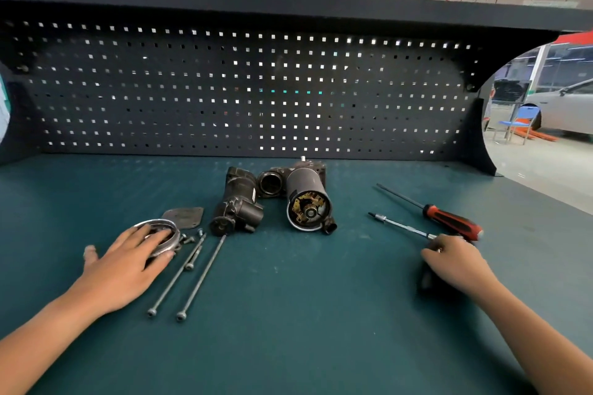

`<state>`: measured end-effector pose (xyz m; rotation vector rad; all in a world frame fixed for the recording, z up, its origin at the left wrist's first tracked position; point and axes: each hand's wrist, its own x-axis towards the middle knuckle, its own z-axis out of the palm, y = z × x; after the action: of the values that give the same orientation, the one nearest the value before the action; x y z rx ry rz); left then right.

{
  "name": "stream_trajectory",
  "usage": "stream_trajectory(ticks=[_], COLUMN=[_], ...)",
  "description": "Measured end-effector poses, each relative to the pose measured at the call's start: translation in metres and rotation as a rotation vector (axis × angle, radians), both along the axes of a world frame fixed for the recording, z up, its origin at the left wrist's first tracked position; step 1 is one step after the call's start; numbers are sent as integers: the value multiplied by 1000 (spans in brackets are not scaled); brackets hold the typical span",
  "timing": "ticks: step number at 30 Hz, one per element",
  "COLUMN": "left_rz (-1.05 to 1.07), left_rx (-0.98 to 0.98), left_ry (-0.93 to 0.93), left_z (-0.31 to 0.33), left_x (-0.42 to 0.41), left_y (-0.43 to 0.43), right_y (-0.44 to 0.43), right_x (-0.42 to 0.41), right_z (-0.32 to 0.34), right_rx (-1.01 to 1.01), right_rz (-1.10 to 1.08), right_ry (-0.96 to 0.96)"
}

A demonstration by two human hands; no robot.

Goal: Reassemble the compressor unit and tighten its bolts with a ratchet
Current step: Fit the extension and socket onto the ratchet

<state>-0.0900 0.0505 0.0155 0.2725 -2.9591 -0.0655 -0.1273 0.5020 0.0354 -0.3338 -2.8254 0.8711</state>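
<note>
The compressor lies in pieces at the middle of the green bench. A dark cast housing (237, 204) sits left of the cylindrical motor body (308, 202), whose open end faces me and shows brass brush parts. My left hand (128, 263) rests with fairly straight fingers on top of a round metal end cap (162, 234). A thin flat cover plate (184, 216) lies just behind that cap. Two long bolts (189, 279) lie side by side right of my left hand. My right hand (457, 263) grips the ratchet (401, 227); its extension bar points up-left.
A red-and-black screwdriver (451, 222) lies just beyond my right hand. Small screws (189, 238) sit beside the end cap. A black pegboard (256, 90) closes the back of the bench. The bench's right edge (552, 199) runs diagonally.
</note>
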Motion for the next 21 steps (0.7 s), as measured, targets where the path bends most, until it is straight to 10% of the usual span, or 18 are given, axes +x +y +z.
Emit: stream_trajectory(ticks=[4,11,17,21], left_rz=[37,-352,-446,-310], left_rx=[20,403,919,1634], left_ry=[58,696,381,-104], left_z=[0,31,49,48], left_x=[3,37,52,65], left_y=[3,56,130,164], right_y=[-3,-38,-99,-138], right_x=[9,36,84,112], right_z=[4,21,35,28], right_rx=[-344,-980,-1348,-1393], right_rz=[46,172,641,974], right_ry=[69,189,-108,-354])
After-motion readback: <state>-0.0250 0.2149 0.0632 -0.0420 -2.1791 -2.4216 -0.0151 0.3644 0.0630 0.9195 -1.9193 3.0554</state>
